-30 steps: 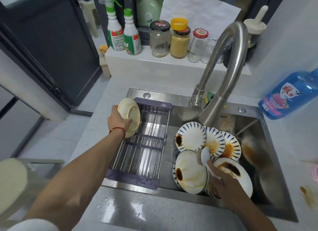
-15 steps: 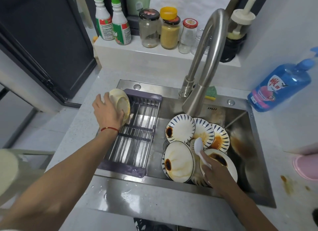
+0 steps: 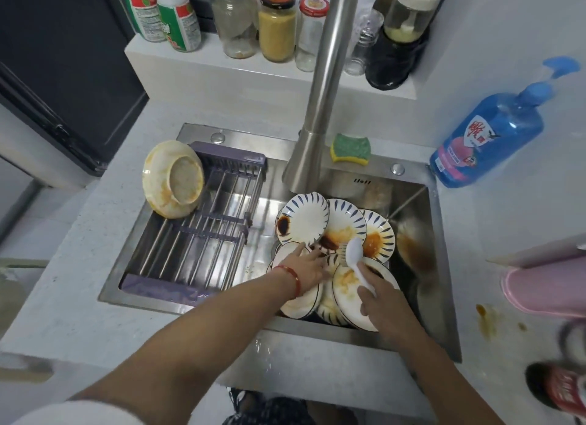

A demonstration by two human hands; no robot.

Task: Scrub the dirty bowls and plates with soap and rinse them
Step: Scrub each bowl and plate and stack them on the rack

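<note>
1. I see a pale counter (image 3: pixel 79 313) around a steel sink (image 3: pixel 444 298).
2. Up and right of my right hand, a blue soap bottle (image 3: pixel 488 139) lies on it.
3. Right of that hand, brown spills (image 3: pixel 486 320) mark it.
4. Beyond both hands, a green-yellow sponge (image 3: pixel 350 147) rests on the sink's back rim.
5. Farther back, a raised ledge (image 3: pixel 222 72) carries jars (image 3: pixel 276 28) and spray bottles (image 3: pixel 177 18).

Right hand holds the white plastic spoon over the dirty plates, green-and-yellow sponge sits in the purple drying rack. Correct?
Not quite. The head view shows the green-and-yellow sponge on the steel sink rim behind the faucet, not in the purple drying rack. The right hand does hold the white plastic spoon over the dirty plates.
</note>
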